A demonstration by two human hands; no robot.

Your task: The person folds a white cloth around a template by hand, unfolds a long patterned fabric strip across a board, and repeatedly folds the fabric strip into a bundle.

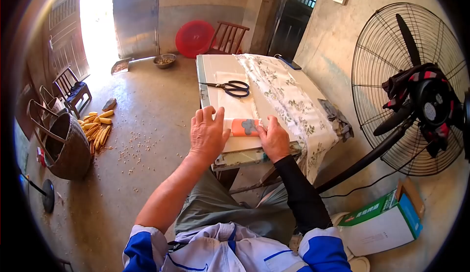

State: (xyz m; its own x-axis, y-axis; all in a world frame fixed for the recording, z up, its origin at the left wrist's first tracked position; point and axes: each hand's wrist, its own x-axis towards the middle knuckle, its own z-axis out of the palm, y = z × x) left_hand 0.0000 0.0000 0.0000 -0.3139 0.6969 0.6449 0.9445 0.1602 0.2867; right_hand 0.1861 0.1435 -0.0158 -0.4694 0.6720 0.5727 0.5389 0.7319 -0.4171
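Near the middle of the frame, we see an orange piece with a grey, rounded-lobed shape (239,127) between our two hands, over the near part of the table (245,158). Our left hand (208,131) is at its left end, partly open, fingers loosely bent and pointing up the frame, thumb close to the edge of the piece. Our right hand (275,140) is curled more tightly at the right end, with fingertips against the piece beside the grey shape. We cannot tell whether either hand pinches the piece or merely presses on it.

Just above our hands, black-handled scissors (236,89) lie with their blades toward the left of the frame, on a pale sheet (235,106). Right of centre, a white floral cloth (289,95) runs down the table and hangs over its near edge; a dark phone-like object (290,64) lies by its upper end. A large fan (430,98) fills the upper right, and a green and white box (379,223) sits at the lower right. On the floor at the left, we have corn cobs (100,127) beside a woven basket (68,147).
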